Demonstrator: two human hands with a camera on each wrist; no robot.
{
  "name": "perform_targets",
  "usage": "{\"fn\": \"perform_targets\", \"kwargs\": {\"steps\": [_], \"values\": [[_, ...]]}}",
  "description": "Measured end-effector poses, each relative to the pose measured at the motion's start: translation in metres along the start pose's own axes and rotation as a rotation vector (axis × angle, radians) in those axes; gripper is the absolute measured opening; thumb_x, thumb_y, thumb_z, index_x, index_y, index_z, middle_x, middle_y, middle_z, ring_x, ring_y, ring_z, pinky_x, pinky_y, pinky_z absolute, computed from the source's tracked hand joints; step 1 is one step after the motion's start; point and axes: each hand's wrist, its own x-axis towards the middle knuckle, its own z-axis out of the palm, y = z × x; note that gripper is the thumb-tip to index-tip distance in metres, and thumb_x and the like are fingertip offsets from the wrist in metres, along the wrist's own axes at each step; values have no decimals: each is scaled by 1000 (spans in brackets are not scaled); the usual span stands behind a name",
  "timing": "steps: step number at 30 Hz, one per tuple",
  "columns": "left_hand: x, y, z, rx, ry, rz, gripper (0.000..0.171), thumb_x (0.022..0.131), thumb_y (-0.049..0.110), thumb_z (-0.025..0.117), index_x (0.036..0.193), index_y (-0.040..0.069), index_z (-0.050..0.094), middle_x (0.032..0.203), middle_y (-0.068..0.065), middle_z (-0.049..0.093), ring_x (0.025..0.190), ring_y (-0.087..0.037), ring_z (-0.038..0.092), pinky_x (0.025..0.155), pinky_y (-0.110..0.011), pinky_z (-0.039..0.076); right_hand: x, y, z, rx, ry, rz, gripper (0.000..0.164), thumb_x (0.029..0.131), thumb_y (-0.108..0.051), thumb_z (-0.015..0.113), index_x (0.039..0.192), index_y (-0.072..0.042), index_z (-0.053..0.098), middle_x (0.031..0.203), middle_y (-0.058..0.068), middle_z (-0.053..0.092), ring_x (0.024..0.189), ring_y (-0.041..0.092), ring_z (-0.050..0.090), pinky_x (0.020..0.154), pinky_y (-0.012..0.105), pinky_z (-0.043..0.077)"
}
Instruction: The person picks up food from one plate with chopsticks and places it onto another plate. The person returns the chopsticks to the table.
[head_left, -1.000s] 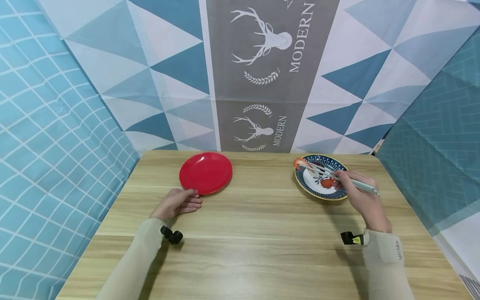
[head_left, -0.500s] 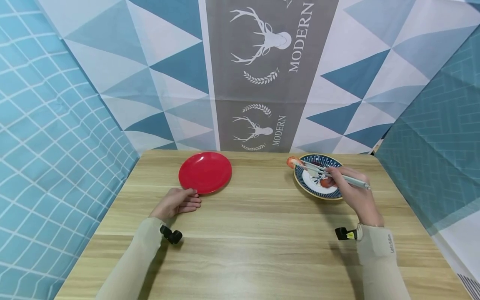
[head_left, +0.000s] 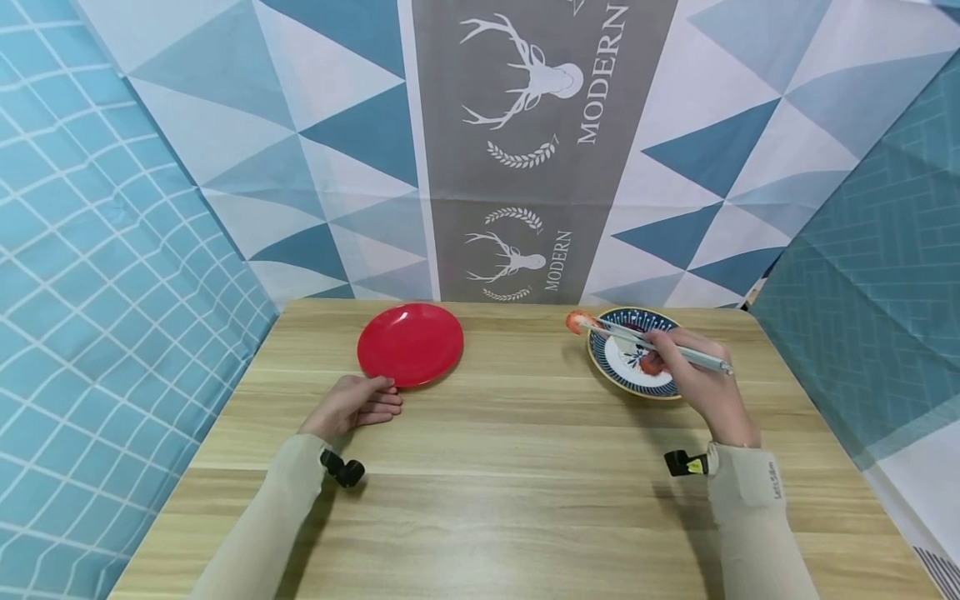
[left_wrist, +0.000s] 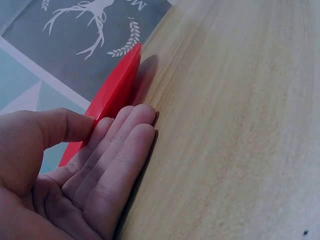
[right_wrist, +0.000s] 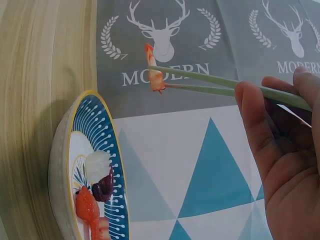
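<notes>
At the left of the table, my left hand (head_left: 356, 407) pinches the near rim of a red plate (head_left: 412, 342). In the left wrist view the thumb lies over the red plate's edge (left_wrist: 114, 92) and the other fingers are beneath and beside it. My right hand (head_left: 703, 383) holds a pair of pale green chopsticks (right_wrist: 210, 78). Their tips grip a peeled, orange-and-white shrimp (right_wrist: 156, 76), held in the air just off the left side of a blue-patterned dish (head_left: 637, 382). In that dish lie a red piece (right_wrist: 87, 206), a white translucent piece (right_wrist: 97, 167) and a dark purple piece (right_wrist: 103, 189).
The wooden table (head_left: 495, 450) stretches between the red plate and the dish. A patterned cloth wall (head_left: 517, 167) rises right behind the table's far edge. Tile-patterned blue hangings (head_left: 127, 250) flank it on both sides.
My right hand has moved left, carrying the shrimp in the chopsticks from over the dish's left rim to just beyond it. My left hand and the red plate have stayed put.
</notes>
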Motion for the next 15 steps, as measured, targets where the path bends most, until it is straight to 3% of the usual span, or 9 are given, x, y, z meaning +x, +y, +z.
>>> {"fn": "perform_targets", "kwargs": {"steps": [9,15], "values": [[0,0,1,13,9,5,42,103,29,63,126,-6,62,97,-9,79,88,-21,79,81,-31,64,3,-2,4,82,-18,-13,28,105,-17,60,91,-2,79,76,5,74,67,6,65,66,5,49],[0,-1,1,15,8,9,43,103,29,63,126,-6,62,97,-9,79,87,-21,79,81,-32,64,5,-8,8,44,-23,-34,26,105,-19,60,92,-6,79,76,2,74,70,4,61,66,5,47]]}}
